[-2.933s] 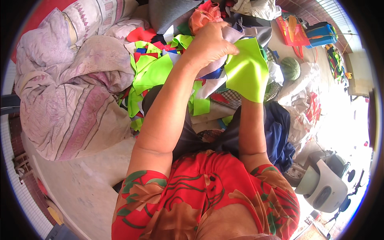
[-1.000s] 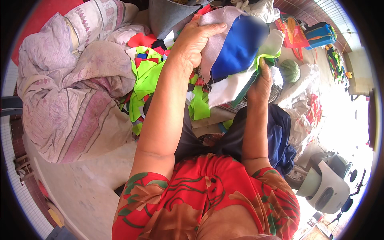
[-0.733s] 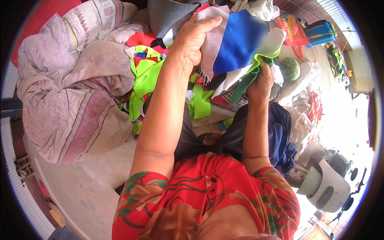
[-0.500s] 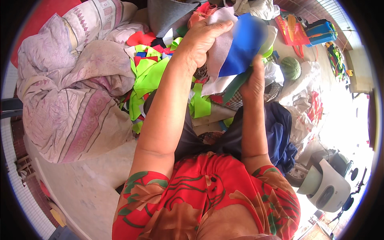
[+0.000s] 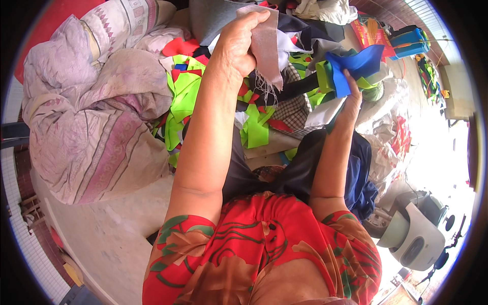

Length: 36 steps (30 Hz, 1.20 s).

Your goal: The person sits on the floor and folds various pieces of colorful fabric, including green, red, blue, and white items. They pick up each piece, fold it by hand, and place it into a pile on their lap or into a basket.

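Observation:
My left hand [image 5: 238, 43] is closed on a pale pinkish-grey fabric scrap [image 5: 266, 48] with a frayed lower edge, which hangs down from the fingers. Off to the right, my right hand [image 5: 348, 101] grips several fabric scraps, the topmost a bright blue scrap [image 5: 356, 66]. Green, dark and white pieces show beside the blue one, and a white scrap [image 5: 324, 113] droops below it. Between and beyond my hands lies a heap of cloth offcuts, with lime-green scraps [image 5: 190, 89], red, black and white pieces and a checked cloth [image 5: 292, 104].
A large bundle of pale patterned cloth [image 5: 101, 112] fills the left. A grey fabric container [image 5: 211, 23] stands at the back. On the right are a watermelon [image 5: 374, 92], white plastic bags [image 5: 389, 114], a blue container [image 5: 409, 43] and a grey-white appliance [image 5: 419, 239].
My hands have drawn apart. The right one carried the blue scrap and the pieces with it to the right, while the pinkish-grey scrap stayed in my left hand, which shifted slightly left.

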Each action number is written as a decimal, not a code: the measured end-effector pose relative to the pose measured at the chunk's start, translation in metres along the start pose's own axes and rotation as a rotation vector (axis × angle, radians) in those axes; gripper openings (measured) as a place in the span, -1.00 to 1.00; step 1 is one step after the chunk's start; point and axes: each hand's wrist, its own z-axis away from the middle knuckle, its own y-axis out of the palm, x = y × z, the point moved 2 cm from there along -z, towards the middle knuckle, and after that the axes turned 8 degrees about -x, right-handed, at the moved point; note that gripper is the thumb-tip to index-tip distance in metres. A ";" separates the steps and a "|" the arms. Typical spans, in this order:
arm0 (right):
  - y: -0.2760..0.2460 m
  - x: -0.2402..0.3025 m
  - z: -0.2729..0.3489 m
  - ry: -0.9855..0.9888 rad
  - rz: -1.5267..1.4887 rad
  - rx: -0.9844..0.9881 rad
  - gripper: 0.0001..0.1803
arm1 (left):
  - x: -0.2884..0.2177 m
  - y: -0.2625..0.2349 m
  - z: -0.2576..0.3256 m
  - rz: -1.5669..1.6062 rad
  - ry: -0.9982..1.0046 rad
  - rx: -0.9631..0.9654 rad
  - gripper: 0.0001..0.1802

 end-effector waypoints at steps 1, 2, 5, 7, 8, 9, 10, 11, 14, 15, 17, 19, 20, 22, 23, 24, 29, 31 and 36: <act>0.004 0.001 0.003 -0.111 0.088 -0.013 -0.63 | 0.001 0.001 -0.002 0.004 -0.016 0.034 -0.74; 0.009 0.000 0.006 -0.130 0.121 -0.090 -0.63 | 0.003 0.001 -0.005 0.009 -0.032 0.067 -0.74; 0.008 -0.013 0.005 -0.170 0.120 -0.034 -0.66 | 0.010 0.008 -0.005 -0.018 -0.029 0.116 -0.74; 0.019 -0.020 0.016 -0.117 0.119 0.066 -0.63 | 0.014 0.012 -0.002 -0.041 -0.004 0.147 -0.72; 0.024 -0.025 0.024 -0.093 0.085 0.170 -0.60 | 0.017 0.014 0.000 -0.050 0.007 0.177 -0.72; 0.028 -0.027 0.031 -0.071 0.051 0.272 -0.56 | 0.019 0.017 0.000 -0.057 0.017 0.211 -0.71; 0.028 -0.032 0.034 -0.042 0.054 0.388 -0.44 | 0.023 0.019 -0.001 -0.061 0.019 0.246 -0.65; 0.032 -0.037 0.040 -0.089 0.063 0.366 -0.35 | 0.025 0.021 0.000 -0.111 0.057 0.229 -0.67; 0.033 -0.048 0.038 -0.105 0.045 0.404 -0.31 | 0.031 0.026 0.005 -0.247 0.132 0.184 -0.69; 0.036 -0.051 0.038 -0.103 0.097 0.351 -0.27 | 0.035 0.029 0.011 -0.281 0.174 0.189 -0.68; 0.047 -0.056 0.040 -0.099 0.201 0.245 -0.20 | 0.039 0.031 0.015 -0.417 0.219 0.273 -0.66; 0.053 -0.056 0.038 -0.085 0.138 0.199 -0.32 | 0.038 0.035 0.020 -0.336 0.179 0.351 -0.64; 0.053 -0.055 0.035 -0.066 0.116 0.201 -0.37 | 0.037 0.034 0.016 -0.291 0.134 0.389 -0.64; 0.050 -0.050 0.027 -0.080 0.102 0.235 -0.49 | 0.030 0.032 0.005 -0.183 0.069 0.478 -0.63; 0.050 -0.048 0.022 -0.105 0.078 0.270 -0.45 | 0.026 0.030 0.001 -0.109 0.094 0.407 -0.61; 0.049 -0.042 0.018 -0.139 0.137 0.289 -0.47 | 0.022 0.026 0.000 -0.078 0.102 0.330 -0.64; 0.066 0.008 -0.005 -0.415 0.588 0.163 -0.70 | 0.006 0.003 -0.010 -0.021 0.238 -0.035 -0.65; 0.076 0.036 -0.022 -0.622 0.813 0.137 -0.69 | 0.005 0.001 -0.009 -0.046 0.288 -0.031 -0.66; 0.068 0.104 -0.059 -0.898 0.980 0.084 -0.62 | 0.007 0.003 -0.008 -0.097 0.301 -0.008 -0.68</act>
